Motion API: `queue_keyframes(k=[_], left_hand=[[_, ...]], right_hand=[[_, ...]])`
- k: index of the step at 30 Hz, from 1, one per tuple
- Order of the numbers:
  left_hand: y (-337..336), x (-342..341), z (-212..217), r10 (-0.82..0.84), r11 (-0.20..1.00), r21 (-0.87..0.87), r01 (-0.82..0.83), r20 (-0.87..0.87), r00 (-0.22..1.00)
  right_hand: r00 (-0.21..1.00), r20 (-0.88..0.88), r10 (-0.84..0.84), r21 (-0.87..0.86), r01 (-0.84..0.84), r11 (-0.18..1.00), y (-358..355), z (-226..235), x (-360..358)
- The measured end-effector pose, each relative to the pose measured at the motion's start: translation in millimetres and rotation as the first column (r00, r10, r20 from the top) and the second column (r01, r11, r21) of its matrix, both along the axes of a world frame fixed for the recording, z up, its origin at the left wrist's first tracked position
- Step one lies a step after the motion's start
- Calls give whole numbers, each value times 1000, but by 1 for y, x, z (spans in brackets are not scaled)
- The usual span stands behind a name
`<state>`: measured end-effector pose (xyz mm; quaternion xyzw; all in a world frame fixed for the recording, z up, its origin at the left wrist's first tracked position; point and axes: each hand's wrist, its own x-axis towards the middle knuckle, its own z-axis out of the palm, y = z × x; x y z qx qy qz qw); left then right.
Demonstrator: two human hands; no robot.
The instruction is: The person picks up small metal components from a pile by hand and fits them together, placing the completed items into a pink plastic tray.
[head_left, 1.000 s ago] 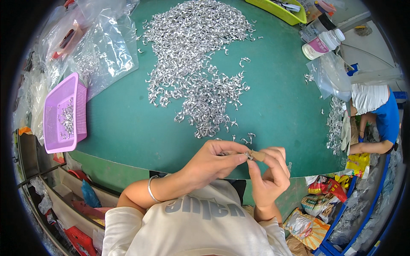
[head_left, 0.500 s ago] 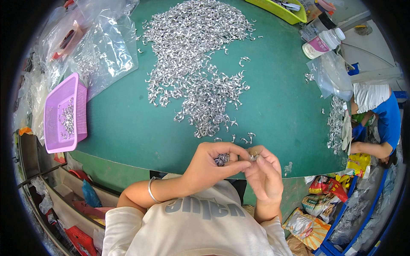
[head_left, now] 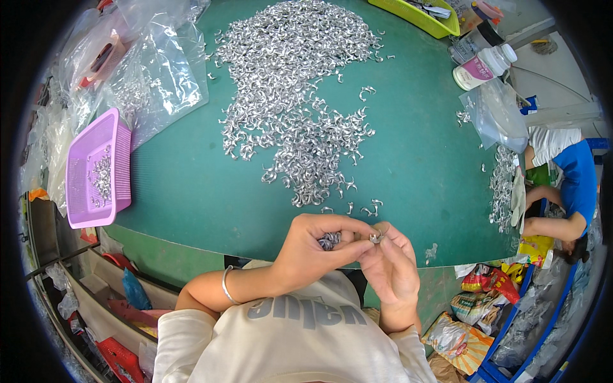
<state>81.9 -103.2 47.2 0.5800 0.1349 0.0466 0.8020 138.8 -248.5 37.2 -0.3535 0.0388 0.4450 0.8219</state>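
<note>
Both hands meet at the near edge of the green table (head_left: 211,185). My left hand (head_left: 311,247) is closed round several small curved silvery metal pieces (head_left: 329,240), its thumb and forefinger tips reaching to my right hand. Between the fingertips of my right hand (head_left: 394,262) is one small curved metal piece (head_left: 375,238), pinched; the left fingertips touch it too. Just beyond the hands lie a few loose pieces (head_left: 371,208), and farther off spreads a large heap of the same pieces (head_left: 294,83).
At the left stands a purple basket (head_left: 121,169) with some pieces inside, beside clear plastic bags (head_left: 169,70). A white bottle (head_left: 479,69) and a yellow-green tray (head_left: 440,27) are at the far right. More pieces (head_left: 502,188) lie along the right edge, near a bending person in blue (head_left: 578,182).
My fingers have shifted slightly around the small metal piece, and the right hand has moved a little left. The person at the right has bent lower.
</note>
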Motion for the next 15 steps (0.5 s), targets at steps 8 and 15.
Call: queue_keyframes(k=[8,15], left_hand=[[-2,-1,-1,-8,999,-32,10,54,998],[4,-3,2,-40,999,22,39,51,998]], right_hand=[[974,220,-51,-111,77,991,2,6,-4],[665,741,-91,-206,355,912,8,5,-10]])
